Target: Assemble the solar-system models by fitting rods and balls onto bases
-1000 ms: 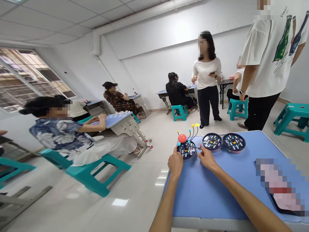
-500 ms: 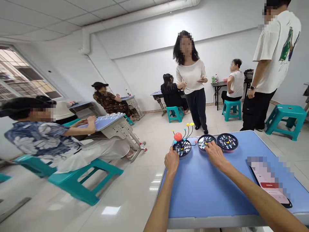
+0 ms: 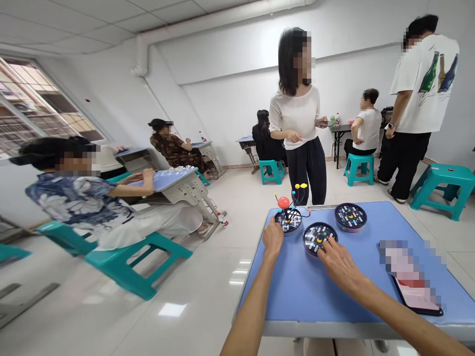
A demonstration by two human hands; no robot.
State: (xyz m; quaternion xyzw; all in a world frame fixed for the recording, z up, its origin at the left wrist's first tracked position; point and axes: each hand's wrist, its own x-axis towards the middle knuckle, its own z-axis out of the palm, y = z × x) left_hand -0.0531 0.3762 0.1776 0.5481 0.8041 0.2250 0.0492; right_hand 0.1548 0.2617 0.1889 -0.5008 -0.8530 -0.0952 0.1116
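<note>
On the blue table (image 3: 297, 296), three round black dishes with patterned faces lie near the far edge. The left dish (image 3: 291, 225) bears a red ball (image 3: 283, 202) and thin curved rods with small coloured tips. My left hand (image 3: 273, 238) is at this dish's near left rim, its fingers closed there. The middle dish (image 3: 315, 237) sits closer to me, with my right hand (image 3: 337, 259) at its right rim, fingertips bent over the edge. The right dish (image 3: 351, 217) stands apart from both hands.
A phone (image 3: 419, 296) lies at the table's right. A person in a white top (image 3: 297, 113) stands beyond the far edge, another (image 3: 426, 84) at the right. Seated people, desks and green stools (image 3: 443, 178) are around the room.
The middle dish has moved toward me with my right hand, away from the right dish. The standing person beyond the table has turned to the right.
</note>
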